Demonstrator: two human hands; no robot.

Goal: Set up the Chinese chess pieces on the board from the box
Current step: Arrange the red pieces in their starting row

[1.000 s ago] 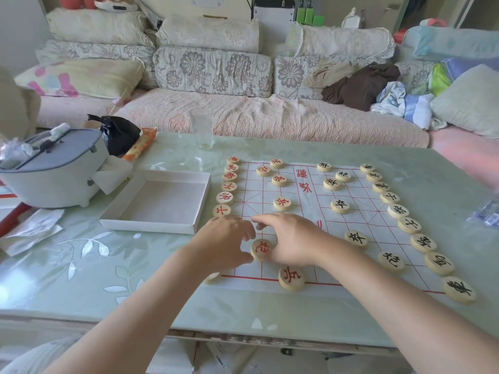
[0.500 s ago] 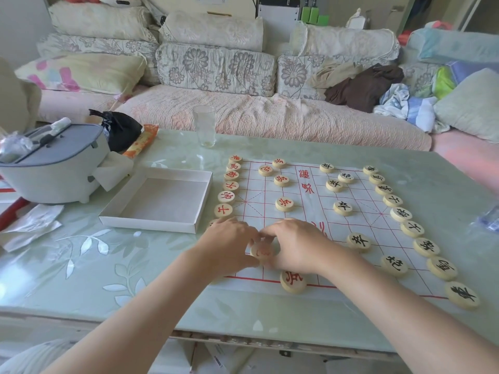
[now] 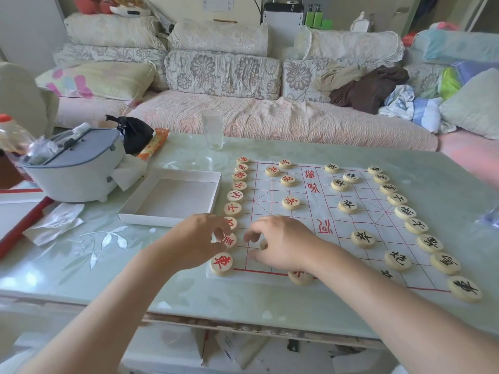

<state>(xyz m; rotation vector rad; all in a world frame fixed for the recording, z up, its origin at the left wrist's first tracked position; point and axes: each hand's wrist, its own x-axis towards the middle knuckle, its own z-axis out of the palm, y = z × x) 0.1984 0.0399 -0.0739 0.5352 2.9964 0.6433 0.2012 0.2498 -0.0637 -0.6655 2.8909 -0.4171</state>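
Note:
A white paper board (image 3: 302, 211) with a red grid lies on the table. Red-lettered pieces line its left edge, ending at the near corner piece (image 3: 221, 263). Black-lettered pieces run down the right edge to a near corner piece (image 3: 464, 288). My left hand (image 3: 197, 238) has its fingers apart, the tips touching a red piece (image 3: 229, 240) in the left column. My right hand (image 3: 280, 244) curls over another piece (image 3: 263, 244) on the board, which is mostly hidden. Another red piece (image 3: 299, 276) peeks from under my right forearm. The empty white box (image 3: 175, 198) sits left of the board.
A drinking glass (image 3: 213, 129) stands beyond the board. A grey-lidded white appliance (image 3: 78, 168), a black bag (image 3: 135, 133) and crumpled tissue (image 3: 54, 222) sit at the left. A clear plastic bag (image 3: 491, 217) lies at the right edge. A sofa runs behind the table.
My left hand has moved left from the piece between both hands to the left column. My right hand now covers that piece alone.

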